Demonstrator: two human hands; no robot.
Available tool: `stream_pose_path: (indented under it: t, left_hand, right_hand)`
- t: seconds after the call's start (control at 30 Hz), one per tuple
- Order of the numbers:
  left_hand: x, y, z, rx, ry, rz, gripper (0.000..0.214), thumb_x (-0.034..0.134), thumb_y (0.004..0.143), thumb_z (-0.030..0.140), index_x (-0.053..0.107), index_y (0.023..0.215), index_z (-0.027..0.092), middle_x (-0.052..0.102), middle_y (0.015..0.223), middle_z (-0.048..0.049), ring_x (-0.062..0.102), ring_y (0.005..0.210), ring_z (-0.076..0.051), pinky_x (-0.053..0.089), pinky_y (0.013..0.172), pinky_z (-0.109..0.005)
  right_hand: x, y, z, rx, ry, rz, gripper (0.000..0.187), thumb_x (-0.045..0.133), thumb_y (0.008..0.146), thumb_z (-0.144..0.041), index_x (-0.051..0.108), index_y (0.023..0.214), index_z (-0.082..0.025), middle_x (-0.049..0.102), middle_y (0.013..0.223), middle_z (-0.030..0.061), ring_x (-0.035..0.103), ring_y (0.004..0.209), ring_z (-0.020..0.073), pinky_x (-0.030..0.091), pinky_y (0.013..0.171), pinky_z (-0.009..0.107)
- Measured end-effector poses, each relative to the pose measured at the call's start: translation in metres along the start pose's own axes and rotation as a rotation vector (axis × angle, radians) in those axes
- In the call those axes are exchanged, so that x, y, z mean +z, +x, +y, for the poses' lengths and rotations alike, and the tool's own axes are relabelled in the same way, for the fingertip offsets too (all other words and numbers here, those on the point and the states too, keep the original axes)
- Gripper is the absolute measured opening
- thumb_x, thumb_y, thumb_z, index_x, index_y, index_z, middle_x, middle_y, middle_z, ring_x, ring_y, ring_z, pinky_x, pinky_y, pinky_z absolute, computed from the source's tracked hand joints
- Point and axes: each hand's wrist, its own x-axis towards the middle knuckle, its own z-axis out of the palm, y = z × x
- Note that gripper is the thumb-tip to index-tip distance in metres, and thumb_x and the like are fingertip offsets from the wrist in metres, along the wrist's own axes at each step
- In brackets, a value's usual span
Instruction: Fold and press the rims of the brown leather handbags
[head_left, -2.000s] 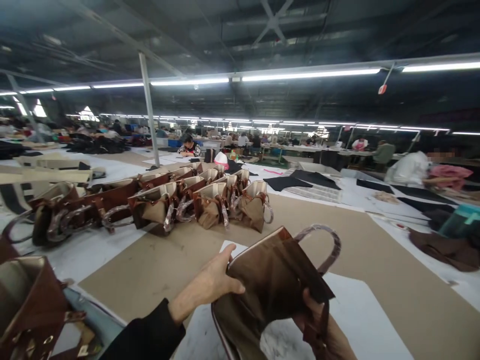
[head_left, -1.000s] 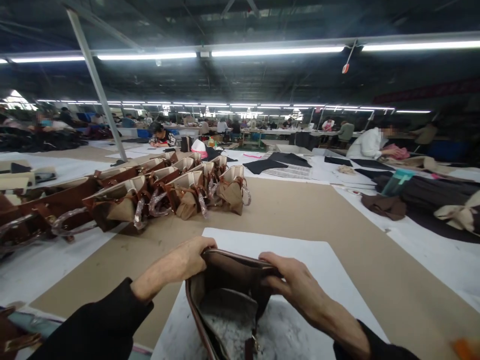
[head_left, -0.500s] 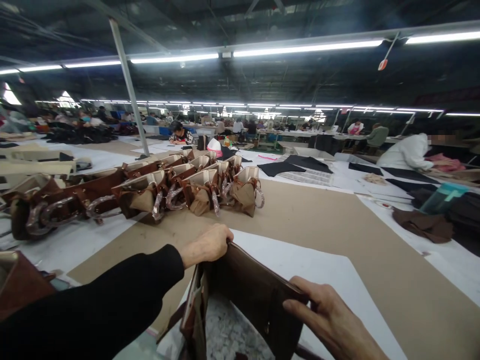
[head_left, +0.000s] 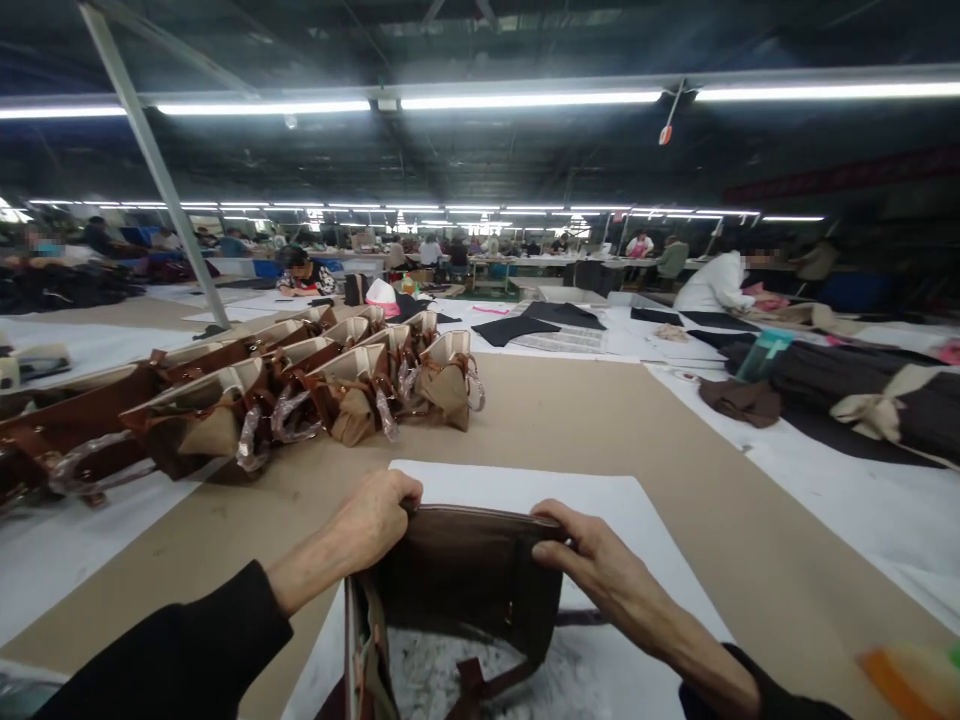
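A dark brown handbag (head_left: pixel 465 570) is held up in front of me, its inside facing me. My left hand (head_left: pixel 371 525) is closed on the top edge at the bag's left corner. At the right corner, my right hand (head_left: pixel 589 550) pinches the same edge, thumb on the near side. A side panel with paler lining folds toward me on the left, and a brown strap (head_left: pixel 499 680) hangs low in front. White paper (head_left: pixel 622 500) lies beneath the bag.
Rows of brown handbags (head_left: pixel 352 390) with plastic-wrapped handles stand on the table at left. Brown board (head_left: pixel 547 410) covers the tabletop. At right lie dark fabric (head_left: pixel 817 390) and a teal container (head_left: pixel 765 352). A person in white (head_left: pixel 712 285) works farther back.
My view has turned to the right. The handbag's top edge, slanted before, is now nearly level, and both hands still grip it. A blurred orange thing shows at lower right.
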Motion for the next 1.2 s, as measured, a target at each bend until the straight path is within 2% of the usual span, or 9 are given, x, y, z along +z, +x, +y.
stream_pose_path:
  t: [0.1,0.2,0.37,0.53,0.7,0.8,0.9,1.07,1.2]
  left_hand:
    - [-0.001,0.000,0.001,-0.005,0.003,-0.017,0.020,0.039,0.045,0.007,0.049,0.056,0.019,0.054,0.063,-0.0017,0.050,0.070,-0.018,0.028,0.057,-0.025]
    - [-0.002,-0.002,0.003,0.003,0.005,-0.012,0.020,0.039,0.046,0.006,0.049,0.057,0.019,0.055,0.065,-0.0021,0.051,0.071,-0.018,0.029,0.059,-0.025]
    - [-0.002,-0.006,0.004,-0.002,0.009,-0.020,0.021,0.040,0.046,0.006,0.050,0.059,0.020,0.057,0.068,-0.0033,0.052,0.074,-0.020,0.029,0.059,-0.026]
    - [-0.002,-0.007,0.007,-0.023,0.005,-0.028,0.024,0.040,0.046,0.007,0.052,0.061,0.021,0.057,0.067,-0.0035,0.053,0.073,-0.020,0.028,0.057,-0.026]
    - [-0.001,-0.008,0.007,-0.021,0.008,-0.003,0.023,0.040,0.046,0.008,0.052,0.061,0.020,0.057,0.067,-0.0038,0.052,0.073,-0.020,0.029,0.057,-0.026]
    - [0.000,-0.009,0.006,-0.014,0.006,0.020,0.023,0.040,0.046,0.008,0.053,0.061,0.020,0.057,0.069,-0.0043,0.052,0.074,-0.020,0.029,0.058,-0.026]
    - [-0.001,-0.011,0.006,-0.019,-0.007,0.014,0.025,0.040,0.046,0.008,0.054,0.062,0.021,0.058,0.069,-0.0039,0.052,0.074,-0.020,0.029,0.058,-0.026]
    - [-0.002,-0.012,0.009,-0.030,-0.015,0.005,0.025,0.041,0.047,0.008,0.056,0.062,0.020,0.056,0.066,-0.0033,0.051,0.071,-0.018,0.028,0.056,-0.025]
    - [0.000,-0.011,0.007,-0.012,-0.023,0.028,0.026,0.042,0.047,0.008,0.059,0.063,0.020,0.055,0.065,-0.0031,0.050,0.069,-0.018,0.027,0.055,-0.025]
  right_hand:
    - [0.002,0.006,-0.008,-0.024,0.065,-0.028,0.017,0.055,0.076,-0.024,0.060,0.091,-0.020,0.062,0.082,-0.0013,0.052,0.074,0.0160,0.036,0.066,0.024]
    - [0.003,0.013,-0.012,-0.037,0.211,-0.155,0.016,0.055,0.077,-0.029,0.064,0.080,-0.016,0.062,0.076,-0.0001,0.052,0.070,0.0161,0.037,0.063,0.023]
    - [0.001,0.020,-0.007,0.006,0.406,-0.282,0.029,0.057,0.077,-0.039,0.067,0.080,-0.012,0.056,0.066,-0.0005,0.045,0.060,0.0130,0.032,0.055,0.022]
    - [0.001,0.024,0.001,0.034,0.413,-0.274,0.030,0.057,0.078,-0.040,0.065,0.075,-0.011,0.051,0.062,-0.0018,0.039,0.057,0.0108,0.029,0.053,0.021]
    - [0.003,0.030,0.000,0.009,0.176,-0.174,0.025,0.054,0.080,-0.036,0.062,0.071,-0.015,0.050,0.061,-0.0028,0.041,0.057,0.0113,0.030,0.054,0.022]
    - [0.002,0.032,-0.009,-0.023,-0.038,-0.120,0.019,0.052,0.081,-0.032,0.064,0.076,-0.018,0.056,0.065,-0.0025,0.047,0.062,0.0128,0.032,0.057,0.022]
    - [0.003,0.035,-0.020,-0.084,-0.312,-0.086,0.018,0.052,0.082,-0.028,0.063,0.071,-0.020,0.055,0.060,-0.0033,0.048,0.060,0.0122,0.030,0.055,0.021]
    - [0.017,0.042,-0.041,-0.177,-0.685,-0.068,0.024,0.051,0.087,-0.031,0.062,0.069,-0.020,0.061,0.061,-0.0008,0.053,0.060,0.0132,0.029,0.056,0.023]
    - [0.032,0.049,-0.056,-0.197,-0.839,-0.088,0.023,0.049,0.090,-0.031,0.064,0.077,-0.019,0.067,0.071,0.0033,0.059,0.067,0.0163,0.031,0.058,0.024]
